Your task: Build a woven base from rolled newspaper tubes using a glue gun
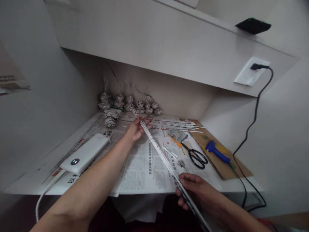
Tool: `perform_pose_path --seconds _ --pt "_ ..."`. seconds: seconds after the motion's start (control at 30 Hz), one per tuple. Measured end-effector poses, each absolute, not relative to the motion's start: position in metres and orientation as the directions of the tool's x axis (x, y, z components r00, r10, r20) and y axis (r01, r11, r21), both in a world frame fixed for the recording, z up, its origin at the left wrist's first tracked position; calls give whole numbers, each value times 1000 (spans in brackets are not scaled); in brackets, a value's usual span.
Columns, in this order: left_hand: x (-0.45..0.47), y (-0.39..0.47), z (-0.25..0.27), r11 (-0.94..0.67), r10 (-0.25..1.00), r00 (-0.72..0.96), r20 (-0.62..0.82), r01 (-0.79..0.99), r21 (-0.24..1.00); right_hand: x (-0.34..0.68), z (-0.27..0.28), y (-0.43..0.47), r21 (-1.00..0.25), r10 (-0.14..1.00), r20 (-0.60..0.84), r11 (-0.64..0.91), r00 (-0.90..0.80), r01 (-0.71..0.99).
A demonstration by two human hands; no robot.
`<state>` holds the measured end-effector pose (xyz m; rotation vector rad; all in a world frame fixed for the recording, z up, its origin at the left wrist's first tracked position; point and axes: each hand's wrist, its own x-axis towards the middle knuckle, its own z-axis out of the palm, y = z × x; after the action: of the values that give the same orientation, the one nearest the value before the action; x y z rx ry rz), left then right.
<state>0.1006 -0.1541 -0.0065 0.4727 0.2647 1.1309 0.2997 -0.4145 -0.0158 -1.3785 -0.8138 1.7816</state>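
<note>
Several long, thin rolled paper sticks [156, 149] run slantwise across the middle, from near the back of the table down past its front edge. My left hand [137, 129] holds them near their far end, thumb against them and the other fingers partly stretched out beneath. Lower down, my right hand [190, 187] grips the same bundle between thumb and fingers. Newspaper [137, 170] covers the table under both hands. More paper sticks [173, 124] lie in a pile just beyond my left hand.
Several gourd-shaped woven paper pieces [129, 103] line the back wall; another [110, 118] lies in front. A white power bank [85, 153] with a cable sits left. Black-handled scissors [197, 158] and a blue glue gun [217, 152] on cardboard [220, 170] lie right. A black cord [255, 111] hangs from a socket.
</note>
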Motion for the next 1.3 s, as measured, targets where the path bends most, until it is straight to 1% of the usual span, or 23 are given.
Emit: perform_pose_path --seconds 0.13,0.27,0.37,0.43,0.5,0.63,0.7,0.73,0.83,0.87,0.9,0.93,1.0,1.07,1.17,1.2,1.27,1.3 --pt "99 -151 -7 335 922 388 20 -821 463 299 -10 -403 -871 872 -480 -487 -96 -61" --pt "96 -147 -7 277 950 314 7 -849 451 302 -2 -385 -903 903 -429 -428 -20 22" --pt "94 -144 -8 247 962 274 -1 -869 429 306 2 -372 -905 909 -414 -416 40 84" --pt "93 -141 -9 240 966 258 -13 -879 413 308 4 -364 -900 915 -393 -402 88 170" --pt "93 -140 -10 235 969 244 -29 -885 402 311 3 -357 -892 933 -341 -360 113 273" --pt "92 -140 -8 227 973 225 -55 -883 411 315 -2 -350 -861 970 -225 -242 93 447" --pt "92 -141 -7 223 974 214 -70 -879 422 317 -3 -349 -816 985 -155 -167 69 553" --pt "92 -141 -7 221 975 207 -81 -877 427 318 -3 -348 -767 993 -101 -116 61 631" --pt "91 -141 -6 223 975 191 -116 -870 439 322 1 -349 -519 993 115 30 36 854" --pt "92 -141 -5 225 974 188 -127 -870 439 322 3 -350 -450 985 170 53 27 891" --pt "92 -141 -5 229 973 187 -137 -870 437 323 4 -350 -412 980 199 64 21 909" --pt "92 -141 -5 233 971 187 -146 -870 434 324 5 -350 -405 978 208 66 22 912" --pt "92 -140 -6 242 969 192 -156 -868 433 325 6 -349 -444 983 178 52 31 895" --pt "92 -139 -8 247 968 195 -161 -866 436 325 4 -347 -547 992 112 19 51 837" --pt "92 -136 -10 253 966 200 -163 -863 437 325 2 -342 -767 993 -88 -115 75 632" --pt "92 -136 -10 254 966 200 -166 -864 436 326 1 -341 -817 985 -155 -172 78 550" --pt "92 -136 -10 252 966 196 -171 -864 435 328 0 -338 -864 967 -240 -252 84 436" --pt "93 -136 -9 251 965 190 -179 -865 434 330 1 -337 -869 963 -255 -269 90 416"
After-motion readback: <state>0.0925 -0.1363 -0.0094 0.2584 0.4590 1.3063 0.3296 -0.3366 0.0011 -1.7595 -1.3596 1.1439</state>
